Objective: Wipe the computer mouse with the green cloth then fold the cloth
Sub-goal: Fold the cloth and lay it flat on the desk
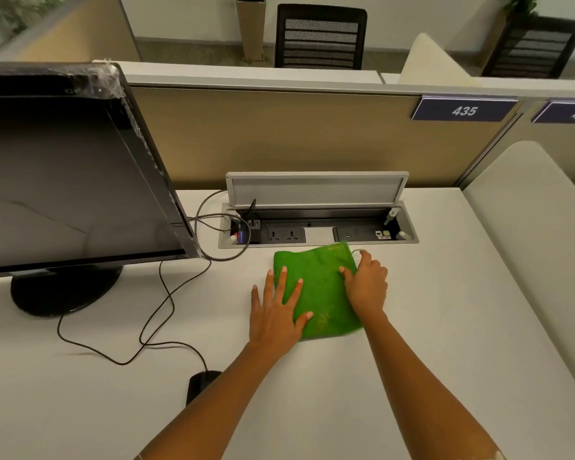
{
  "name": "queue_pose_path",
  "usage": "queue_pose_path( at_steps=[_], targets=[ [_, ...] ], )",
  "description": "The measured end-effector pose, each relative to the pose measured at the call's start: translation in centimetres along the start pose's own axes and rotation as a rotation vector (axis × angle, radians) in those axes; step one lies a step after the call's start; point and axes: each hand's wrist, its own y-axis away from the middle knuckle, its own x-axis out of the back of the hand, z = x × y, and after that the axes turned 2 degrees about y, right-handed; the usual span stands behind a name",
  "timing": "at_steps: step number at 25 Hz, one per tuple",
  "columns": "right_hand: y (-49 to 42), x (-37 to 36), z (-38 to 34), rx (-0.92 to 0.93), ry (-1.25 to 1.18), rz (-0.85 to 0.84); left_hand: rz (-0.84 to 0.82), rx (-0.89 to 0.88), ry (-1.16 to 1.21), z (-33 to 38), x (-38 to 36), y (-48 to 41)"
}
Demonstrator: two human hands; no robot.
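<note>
The green cloth point(321, 287) lies flat on the white desk, folded into a rough rectangle, just in front of the socket box. My left hand point(274, 310) rests flat on the cloth's left edge with fingers spread. My right hand point(367, 285) sits on the cloth's right edge, its fingers curled over the far right corner. The black computer mouse point(200, 385) lies nearer to me on the left, partly hidden by my left forearm, with its cable running off to the left.
A black monitor point(67, 180) on a round stand fills the left side. An open desk socket box point(317, 227) with plugs sits behind the cloth. The mouse cable point(153, 313) loops across the desk. A beige partition point(279, 137) stands at the back.
</note>
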Motion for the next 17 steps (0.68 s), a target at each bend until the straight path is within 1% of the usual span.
queue_pose_path(
  at_steps=[2,8,10,14,16,17],
  targets=[
    [1.4,-0.6,0.6,-0.056,0.099,-0.001,-0.03,0.004,-0.021,-0.4,-0.5,0.0],
    [3.5,-1.0,1.1,-0.098,0.047,-0.042,-0.077,-0.051,-0.109,-1.2,-0.2,-0.4],
    [3.8,-0.4,0.9,-0.083,0.089,-0.046,-0.086,-0.063,-0.141,-1.4,0.5,-0.1],
    [5.1,0.8,0.0,-0.023,0.256,0.015,-0.028,-0.061,-0.132,-1.7,2.4,0.9],
    [6.1,1.6,-0.7,0.02,0.249,0.022,0.022,-0.051,-0.12,-1.4,3.8,1.5],
    [6.8,2.2,-1.2,0.042,0.239,0.009,0.02,-0.043,-0.122,-1.1,4.7,2.1]
  ],
)
